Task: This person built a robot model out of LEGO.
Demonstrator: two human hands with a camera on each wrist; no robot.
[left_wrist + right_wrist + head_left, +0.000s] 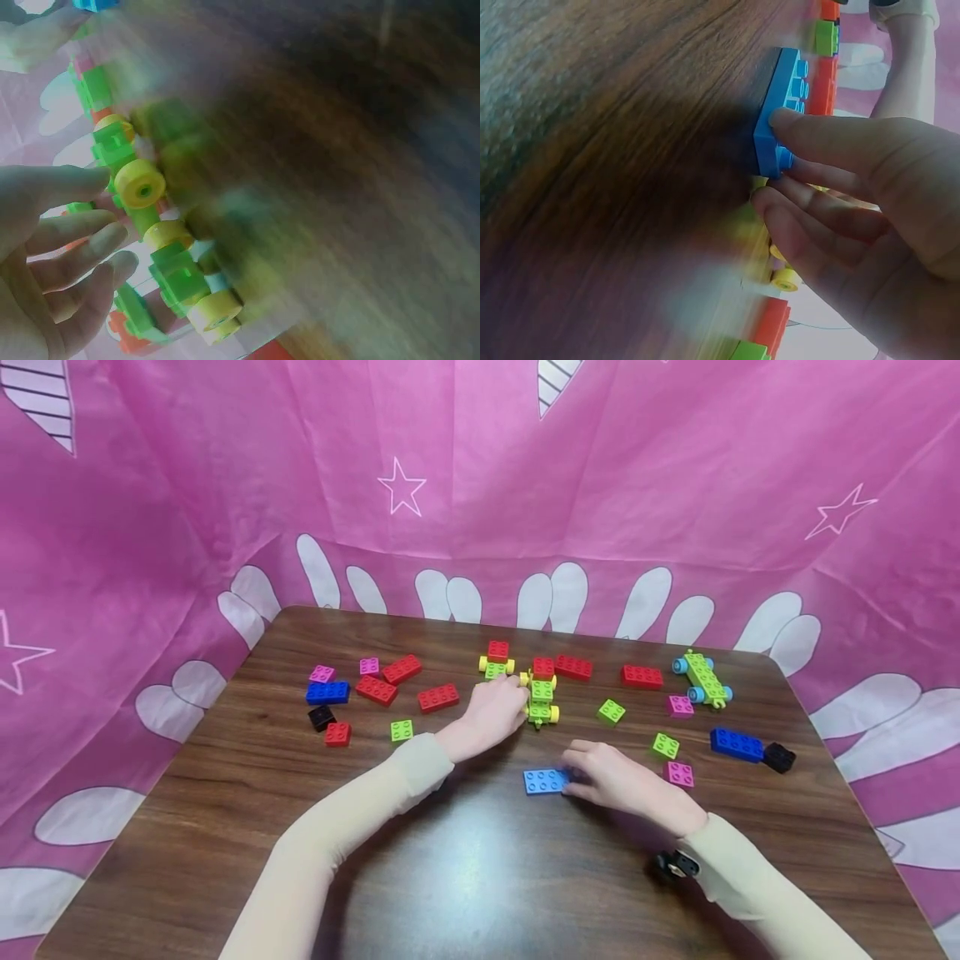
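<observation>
In the head view, my right hand (618,781) pinches the right end of a light blue eight-stud brick (542,782) on the table. The right wrist view shows the thumb on the side of the blue brick (778,112), with the fingers partly behind it. My left hand (491,714) is beside a lime green car base (541,697) with yellow wheels and a red brick (543,667) on its far end. Loosely bent fingers (97,247) stand next to this base in the left wrist view; contact is unclear. A second yellow-wheeled base (495,671) is partly hidden behind that hand.
Red bricks (438,697), a dark blue brick (327,692) and small pink and black bricks lie at left. On the right are a green base with blue wheels (703,681), another dark blue brick (737,744) and small green bricks (611,712). Pink cloth (480,460) hangs behind the table.
</observation>
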